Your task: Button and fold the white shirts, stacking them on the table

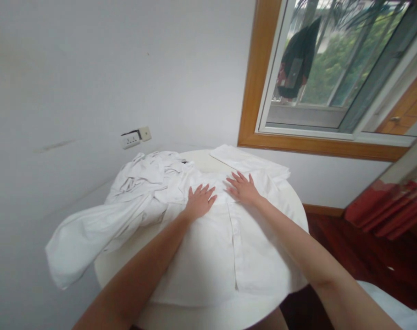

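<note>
A white shirt [201, 256] lies spread over a round white table [125, 250], its button strip running down toward me. Flat on the shirt's upper part rests my left hand [198, 201], fingers spread. To its right my right hand [243, 189] also presses on the cloth, with the fingers apart. Neither hand grips anything. Beyond my right hand, a folded white cloth [252, 160] lies near the table's back edge. Left of my left hand is a heap of crumpled white clothes [142, 176], from which a sleeve [80, 243] hangs over the table's left side.
Behind the table stands a white wall with a power socket [130, 140]. A wood-framed window [318, 145] is at the right, with a red and pale curtain [383, 206] below it. Part of a white item [390, 302] shows at the lower right above the dark red floor [335, 238].
</note>
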A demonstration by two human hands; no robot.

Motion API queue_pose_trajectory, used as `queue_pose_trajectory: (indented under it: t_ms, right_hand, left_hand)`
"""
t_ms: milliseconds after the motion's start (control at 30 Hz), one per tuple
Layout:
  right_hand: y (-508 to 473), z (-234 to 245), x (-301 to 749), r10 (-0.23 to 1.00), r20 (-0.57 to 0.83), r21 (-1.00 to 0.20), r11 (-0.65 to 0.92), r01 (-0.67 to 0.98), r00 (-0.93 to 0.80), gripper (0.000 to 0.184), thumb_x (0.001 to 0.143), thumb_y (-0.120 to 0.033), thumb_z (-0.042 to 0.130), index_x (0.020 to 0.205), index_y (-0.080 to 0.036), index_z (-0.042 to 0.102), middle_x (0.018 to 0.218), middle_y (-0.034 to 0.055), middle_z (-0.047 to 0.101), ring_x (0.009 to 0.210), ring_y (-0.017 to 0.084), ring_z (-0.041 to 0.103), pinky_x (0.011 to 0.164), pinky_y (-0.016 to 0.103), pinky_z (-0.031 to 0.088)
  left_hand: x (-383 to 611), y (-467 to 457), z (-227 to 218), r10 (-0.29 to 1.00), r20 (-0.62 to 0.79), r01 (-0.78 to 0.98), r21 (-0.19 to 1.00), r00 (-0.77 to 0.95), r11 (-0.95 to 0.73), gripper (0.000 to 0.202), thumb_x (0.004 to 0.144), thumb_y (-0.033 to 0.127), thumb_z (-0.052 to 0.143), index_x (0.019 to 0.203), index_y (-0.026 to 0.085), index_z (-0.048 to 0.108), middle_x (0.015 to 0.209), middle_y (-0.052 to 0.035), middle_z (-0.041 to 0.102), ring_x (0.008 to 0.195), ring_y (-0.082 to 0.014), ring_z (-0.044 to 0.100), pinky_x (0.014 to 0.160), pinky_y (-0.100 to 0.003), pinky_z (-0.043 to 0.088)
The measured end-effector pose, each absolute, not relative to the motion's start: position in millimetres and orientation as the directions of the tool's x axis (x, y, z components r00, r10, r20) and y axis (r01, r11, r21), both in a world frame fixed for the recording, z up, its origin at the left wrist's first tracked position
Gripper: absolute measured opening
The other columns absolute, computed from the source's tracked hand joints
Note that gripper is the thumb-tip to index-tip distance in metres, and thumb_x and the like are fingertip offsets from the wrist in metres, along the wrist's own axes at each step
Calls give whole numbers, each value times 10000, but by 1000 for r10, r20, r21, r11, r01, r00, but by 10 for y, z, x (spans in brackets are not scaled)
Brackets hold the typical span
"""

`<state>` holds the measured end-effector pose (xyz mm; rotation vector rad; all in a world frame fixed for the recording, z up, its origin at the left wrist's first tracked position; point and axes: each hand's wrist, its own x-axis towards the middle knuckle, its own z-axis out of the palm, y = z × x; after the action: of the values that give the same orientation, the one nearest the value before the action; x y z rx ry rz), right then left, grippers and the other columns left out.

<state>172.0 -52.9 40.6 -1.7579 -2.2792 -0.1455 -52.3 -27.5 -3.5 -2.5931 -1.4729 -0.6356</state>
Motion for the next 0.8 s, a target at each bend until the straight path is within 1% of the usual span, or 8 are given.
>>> queue_pose_trajectory:
  t_ms: [67, 200, 367, 500, 567, 633, 700, 800]
  right_hand:
    - [-385, 384, 1549, 951, 229, -98, 234, 967, -207, 545, 972, -518, 263, 1464, -300, 350, 1585, 33, 177, 1460, 258, 83, 1133, 568, 26]
    - [-197, 222, 1398, 996, 44, -185, 89, 979, -82, 590, 970, -545, 188, 1498, -293, 272, 1593, 39, 137, 1460, 262, 88, 1128, 575, 79]
    - [-173, 125, 1422, 995, 29, -197, 94, 976, -90, 602, 966, -564, 162, 1503, -307, 248, 1595, 34, 131, 1461, 255, 80, 1129, 570, 68]
    - [-185, 137, 1415, 996, 32, -201, 92, 975, -87, 612, 964, -568, 149, 1504, -299, 247, 1594, 42, 135, 1461, 255, 82, 1127, 575, 62]
    - [-182, 135, 1407, 996, 35, -205, 89, 975, -83, 608, 963, -564, 156, 1505, -302, 243, 1593, 42, 137, 1461, 255, 83, 1125, 579, 60]
    - [-176, 126, 1402, 996, 44, -202, 88, 975, -80, 599, 965, -555, 166, 1505, -306, 241, 1593, 39, 140, 1461, 253, 85, 1125, 579, 62]
    - [-170, 117, 1400, 996, 52, -191, 85, 978, -77, 597, 967, -550, 164, 1504, -304, 246, 1592, 40, 147, 1460, 250, 94, 1127, 570, 67]
    - [-167, 116, 1400, 996, 54, -178, 77, 981, -68, 602, 968, -550, 146, 1502, -297, 258, 1590, 40, 157, 1458, 247, 107, 1131, 555, 77]
  left_hand:
    - [-524, -255, -60, 816, 369, 845, 128, 446, -520, 455, 939, 477, 371, 1355, 352, 504, 1454, -63, 457, 1362, -342, 357, 1092, -676, 157]
    - [-535, -272, -85, 821, 370, 851, 130, 435, -509, 460, 937, 477, 368, 1366, 361, 488, 1462, -57, 447, 1367, -343, 352, 1089, -672, 184]
    - [-504, -302, -48, 816, 409, 856, 140, 409, -499, 520, 934, 473, 373, 1421, 295, 421, 1427, -110, 485, 1345, -356, 377, 1072, -664, 230]
    - [-319, -115, 135, 762, 466, 831, 95, 449, -548, 475, 965, 384, 305, 1347, 194, 514, 1381, -128, 532, 1348, -306, 386, 1116, -548, 264]
    - [-194, 43, 214, 744, 455, 806, 88, 490, -585, 477, 975, 306, 249, 1298, 137, 556, 1369, -136, 542, 1327, -258, 423, 1127, -451, 290]
    - [-98, 199, 221, 754, 414, 798, 98, 510, -594, 489, 969, 257, 230, 1302, 91, 546, 1367, -153, 541, 1316, -238, 441, 1123, -409, 306]
    - [-57, 325, 150, 785, 362, 812, 113, 503, -572, 484, 958, 266, 260, 1346, 124, 512, 1415, -138, 496, 1343, -255, 409, 1120, -459, 299]
    - [-84, 463, -5, 834, 291, 843, 136, 468, -521, 483, 941, 344, 317, 1396, 266, 462, 1489, -80, 402, 1383, -296, 344, 1105, -586, 249]
